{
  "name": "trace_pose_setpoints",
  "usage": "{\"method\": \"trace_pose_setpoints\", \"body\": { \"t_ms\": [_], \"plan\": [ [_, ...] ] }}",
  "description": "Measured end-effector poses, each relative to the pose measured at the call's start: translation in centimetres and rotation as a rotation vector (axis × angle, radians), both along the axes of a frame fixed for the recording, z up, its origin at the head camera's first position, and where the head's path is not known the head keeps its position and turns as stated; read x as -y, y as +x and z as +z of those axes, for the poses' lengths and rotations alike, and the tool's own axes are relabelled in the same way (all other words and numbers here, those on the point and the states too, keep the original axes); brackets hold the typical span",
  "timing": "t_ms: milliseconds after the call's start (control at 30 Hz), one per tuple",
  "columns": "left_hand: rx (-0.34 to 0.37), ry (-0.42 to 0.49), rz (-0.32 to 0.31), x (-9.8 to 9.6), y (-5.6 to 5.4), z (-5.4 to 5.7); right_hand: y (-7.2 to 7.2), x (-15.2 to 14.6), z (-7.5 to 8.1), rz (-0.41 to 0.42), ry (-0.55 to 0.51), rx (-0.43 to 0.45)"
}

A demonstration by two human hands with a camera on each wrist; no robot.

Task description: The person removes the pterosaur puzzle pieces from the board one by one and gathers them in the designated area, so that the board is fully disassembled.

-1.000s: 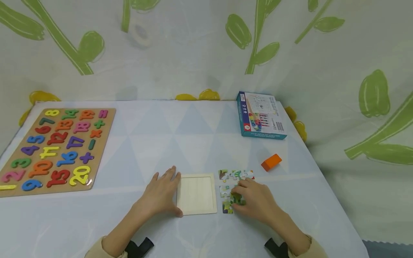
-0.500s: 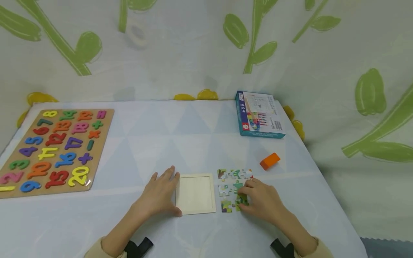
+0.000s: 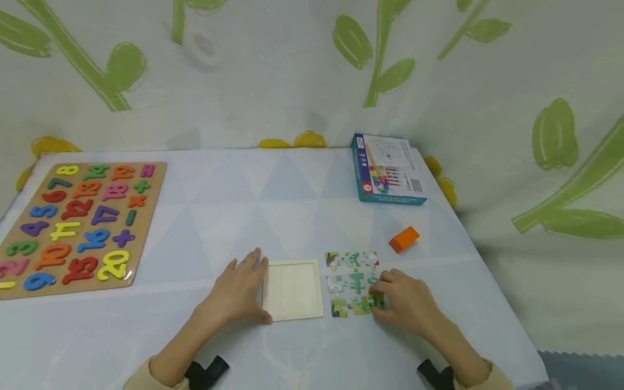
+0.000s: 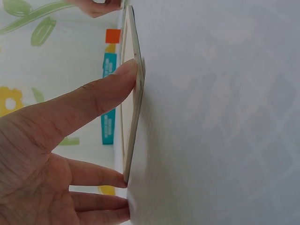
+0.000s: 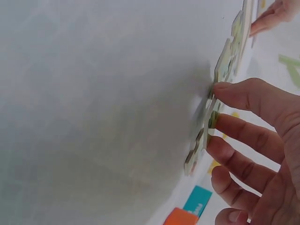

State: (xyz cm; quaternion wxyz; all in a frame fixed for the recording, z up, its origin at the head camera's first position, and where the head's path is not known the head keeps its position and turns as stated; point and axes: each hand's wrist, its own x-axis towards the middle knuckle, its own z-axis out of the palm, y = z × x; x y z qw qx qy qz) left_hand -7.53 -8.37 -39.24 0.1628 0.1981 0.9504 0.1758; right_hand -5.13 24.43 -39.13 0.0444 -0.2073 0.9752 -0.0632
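My left hand (image 3: 238,288) rests along the left side of a square wooden puzzle tray (image 3: 293,291). In the left wrist view its thumb presses the tray's edge (image 4: 133,117), and the fingers touch near the far corner, fairly straight. To the right of the tray lie several jigsaw pieces (image 3: 357,281) with a green and white picture, laid in three rows with small gaps. My right hand (image 3: 409,302) pinches the jigsaw piece (image 3: 377,299) at the right end of the nearest row, between thumb and fingers. The fingers partly hide this piece and the one behind it.
An orange block (image 3: 404,239) lies beyond the right hand. Farther back, a teal-edged box (image 3: 390,172) stands near the table's right edge. On the left is a number board (image 3: 146,216) with coloured numerals and signs. A leaf-patterned cloth (image 3: 273,70) hangs behind the table.
My right hand has moved rightward along the nearest row with a jigsaw piece, uncovering the middle pieces. The left hand has stayed at the tray. The head view has shifted slightly.
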Motion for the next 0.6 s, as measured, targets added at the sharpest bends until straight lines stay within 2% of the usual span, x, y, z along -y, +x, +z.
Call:
{"method": "trace_pose_setpoints", "body": {
  "t_ms": [200,600],
  "plan": [
    [0.007,0.002,-0.002,0.21,-0.04,-0.19,0.14,-0.62,-0.18,0.018,0.019,-0.011],
    [-0.02,0.005,-0.019,0.34,-0.14,-0.35,0.32,-1.02,-0.07,0.03,0.035,0.008]
  ]
}}
